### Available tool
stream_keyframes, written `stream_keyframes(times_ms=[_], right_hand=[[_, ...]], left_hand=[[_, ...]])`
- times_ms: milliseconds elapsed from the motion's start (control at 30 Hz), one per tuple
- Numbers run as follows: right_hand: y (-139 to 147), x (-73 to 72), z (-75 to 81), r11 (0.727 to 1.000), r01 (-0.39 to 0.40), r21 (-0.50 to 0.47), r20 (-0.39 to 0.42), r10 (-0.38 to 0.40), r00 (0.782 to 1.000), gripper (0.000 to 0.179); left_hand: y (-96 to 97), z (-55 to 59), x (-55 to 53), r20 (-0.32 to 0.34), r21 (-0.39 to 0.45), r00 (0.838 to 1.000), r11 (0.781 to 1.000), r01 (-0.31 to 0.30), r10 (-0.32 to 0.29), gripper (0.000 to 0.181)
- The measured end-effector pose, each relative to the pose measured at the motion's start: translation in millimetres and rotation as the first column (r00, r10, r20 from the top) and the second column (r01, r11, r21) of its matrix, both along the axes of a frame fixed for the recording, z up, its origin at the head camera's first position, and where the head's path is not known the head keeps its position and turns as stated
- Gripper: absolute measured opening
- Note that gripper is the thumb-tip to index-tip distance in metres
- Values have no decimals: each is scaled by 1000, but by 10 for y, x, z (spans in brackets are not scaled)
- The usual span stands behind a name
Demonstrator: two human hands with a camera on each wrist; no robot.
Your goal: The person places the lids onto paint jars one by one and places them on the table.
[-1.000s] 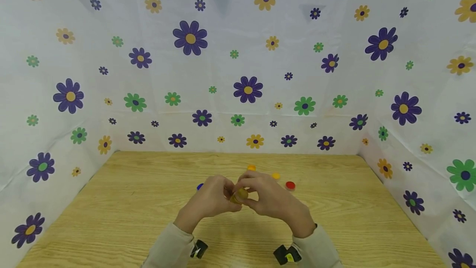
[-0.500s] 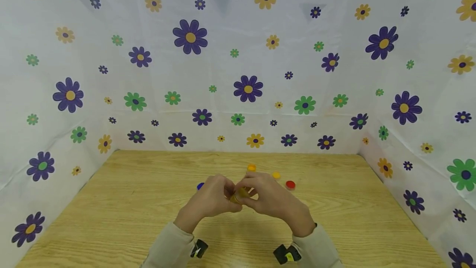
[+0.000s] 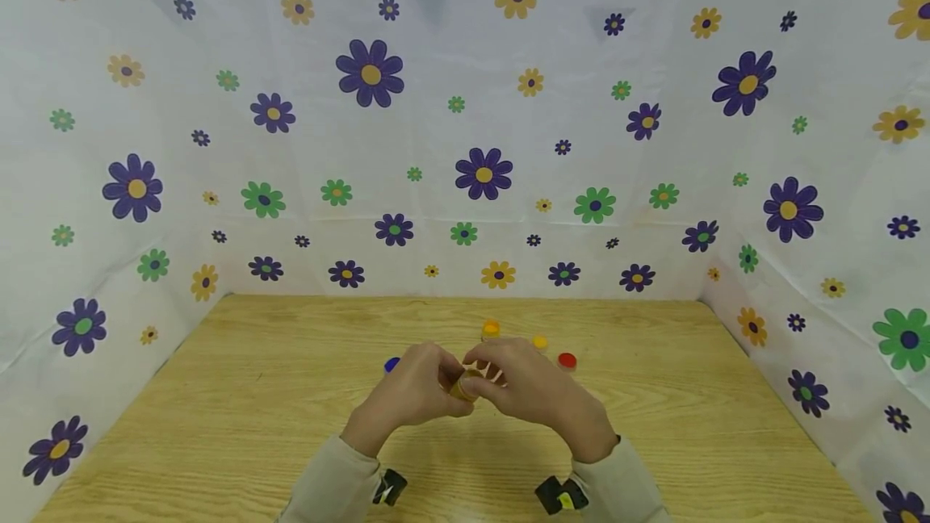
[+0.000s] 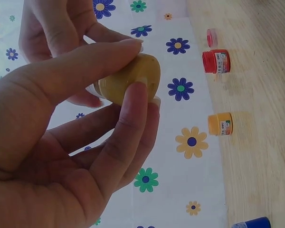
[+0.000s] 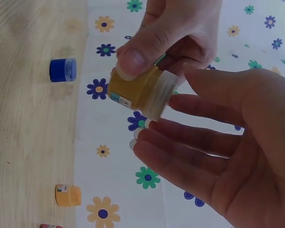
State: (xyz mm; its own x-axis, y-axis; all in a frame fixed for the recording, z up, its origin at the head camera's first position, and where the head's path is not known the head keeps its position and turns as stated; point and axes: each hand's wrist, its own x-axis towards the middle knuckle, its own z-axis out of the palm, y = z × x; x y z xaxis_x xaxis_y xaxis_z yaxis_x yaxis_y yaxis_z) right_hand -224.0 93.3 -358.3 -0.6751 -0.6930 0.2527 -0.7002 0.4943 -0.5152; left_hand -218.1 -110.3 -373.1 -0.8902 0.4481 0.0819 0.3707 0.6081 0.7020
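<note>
My left hand (image 3: 419, 384) grips a small yellow paint jar (image 5: 133, 91), its thumb on one side and fingers on the other. The jar lies tilted, with its whitish ridged cap (image 5: 160, 95) pointing to my right hand and its base toward the left wrist camera. My right hand (image 3: 534, 382) is close around the cap end. In the right wrist view its fingers (image 5: 190, 137) are spread and fairly straight, leaving most of the cap visible. Whether a fingertip touches the cap, I cannot tell.
Beyond my hands on the wooden table (image 3: 291, 426) stand a blue jar (image 5: 62, 70), an orange-yellow jar (image 4: 221, 124) and a red jar (image 4: 216, 61). A small pinkish piece (image 4: 212, 38) lies beside the red jar. Flower-printed sheeting (image 3: 465, 127) walls the back and sides.
My right hand has turned at the jar's cap: its fingers first curled over it, and now they are lifted and spread apart. My left hand keeps its grip in nearly the same place.
</note>
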Motion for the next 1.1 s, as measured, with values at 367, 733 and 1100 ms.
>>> stream_keyframes(times_ms=[367,733,1100], right_hand=[[56,1,12,995,-92,-32,-26,91,995,25],[33,-6,-2,999,-32,7,-8,32,999,18],[102,-11,12,993,-100,-60,25,101,995,25]], left_hand=[[-8,21,-2,11,11,1000,1000,2,-2,23],[8,-2,13,14,22,1000,1000,18,-19,20],[-8,4,20,10,26,1000,1000,13,-13,25]])
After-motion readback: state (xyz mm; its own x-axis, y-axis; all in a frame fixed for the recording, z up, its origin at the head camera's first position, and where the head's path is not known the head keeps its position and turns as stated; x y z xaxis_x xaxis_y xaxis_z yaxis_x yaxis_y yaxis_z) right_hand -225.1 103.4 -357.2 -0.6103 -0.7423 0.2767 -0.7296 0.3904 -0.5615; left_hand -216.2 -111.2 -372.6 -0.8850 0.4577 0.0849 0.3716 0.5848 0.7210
